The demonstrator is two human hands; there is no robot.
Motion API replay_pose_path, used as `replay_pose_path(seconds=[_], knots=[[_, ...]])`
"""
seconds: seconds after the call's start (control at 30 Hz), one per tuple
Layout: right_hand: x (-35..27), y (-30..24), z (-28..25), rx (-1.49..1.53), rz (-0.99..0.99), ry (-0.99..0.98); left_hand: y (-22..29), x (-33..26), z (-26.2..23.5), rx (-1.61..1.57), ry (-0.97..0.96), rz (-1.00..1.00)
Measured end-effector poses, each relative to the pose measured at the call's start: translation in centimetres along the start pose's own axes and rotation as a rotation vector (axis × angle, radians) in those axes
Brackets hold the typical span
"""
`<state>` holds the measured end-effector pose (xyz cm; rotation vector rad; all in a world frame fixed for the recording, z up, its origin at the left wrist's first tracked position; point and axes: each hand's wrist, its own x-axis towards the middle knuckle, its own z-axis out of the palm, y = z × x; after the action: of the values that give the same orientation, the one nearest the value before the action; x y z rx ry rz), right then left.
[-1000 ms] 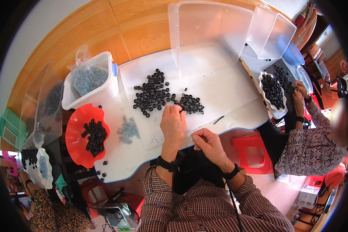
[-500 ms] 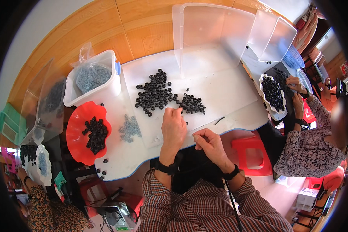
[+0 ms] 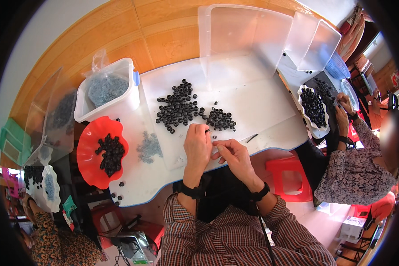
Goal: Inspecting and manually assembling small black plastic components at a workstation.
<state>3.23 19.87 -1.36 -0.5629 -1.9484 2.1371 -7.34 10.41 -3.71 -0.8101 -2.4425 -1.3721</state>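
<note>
I see the right hand (image 3: 234,156) has closed in beside the left hand (image 3: 197,146), bringing both near the black bead (image 3: 207,131) its fingers pinch, over the bench (image 3: 137,181); right fingers press together, contents unclear.

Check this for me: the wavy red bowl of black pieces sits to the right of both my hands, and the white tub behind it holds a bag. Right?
Not quite. In the head view, the wavy red bowl of black pieces sits to the left of your left hand and right hand. The white tub behind it does hold a bag.
</note>
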Motion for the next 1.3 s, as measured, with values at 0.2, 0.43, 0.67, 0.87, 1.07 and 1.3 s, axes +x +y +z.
replay_pose_path(seconds=[0.2, 0.43, 0.67, 0.87, 1.07, 1.3], knots=[[0.3, 0.4, -0.1, -0.015, -0.028, -0.012, 0.8, -0.5, -1.6, -0.325, -0.079, -0.195], [-0.2, 0.6, -0.2, 0.018, -0.031, 0.009, 0.9, -2.4, -4.4, -1.403, -0.209, -0.670], [-0.6, 0.8, 0.0, -0.006, -0.065, 0.016, 0.9, -4.3, -5.2, -1.539, -0.207, -0.751], [-1.5, -0.3, 0.3, -0.015, -0.095, 0.031, 1.7, -5.0, -5.4, -1.654, -0.167, -0.740], [-2.4, -1.4, 1.0, -0.004, -0.194, -0.019, 1.7, -5.5, -5.7, -1.596, -0.179, -0.747], [-2.4, -1.2, 1.6, 0.067, -0.335, -0.064, 2.3, -5.6, -5.7, -1.540, -0.180, -0.696]])
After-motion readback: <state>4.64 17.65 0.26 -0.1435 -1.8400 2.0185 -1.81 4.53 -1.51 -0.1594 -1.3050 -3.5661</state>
